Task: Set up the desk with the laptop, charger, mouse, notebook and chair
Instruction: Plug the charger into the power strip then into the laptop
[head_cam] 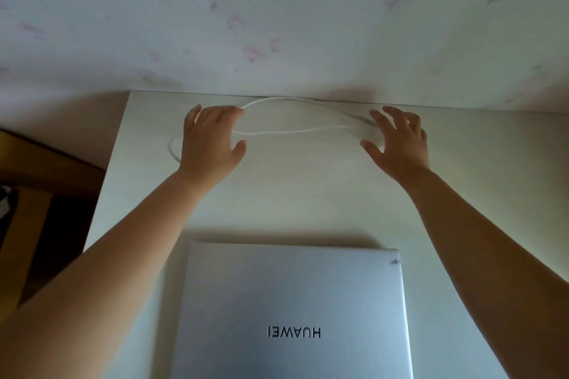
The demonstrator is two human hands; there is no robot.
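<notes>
A closed silver laptop (292,311) lies flat on the white desk (308,194), near the front edge. Far back by the wall, a white charger cable (286,131) loops across the desk. My left hand (209,138) rests palm down over the cable's left part, fingers apart. Spread over the cable's right end is my right hand (397,141), above a pale blurred lump that could be the charger block; whether the fingers touch it I cannot tell. Mouse, notebook and chair are out of sight.
A wall with pale floral wallpaper (277,24) rises straight behind the desk. Left of the desk, the floor is dark and a wooden piece of furniture (27,194) stands there. The desk's left edge runs diagonally at the lower left.
</notes>
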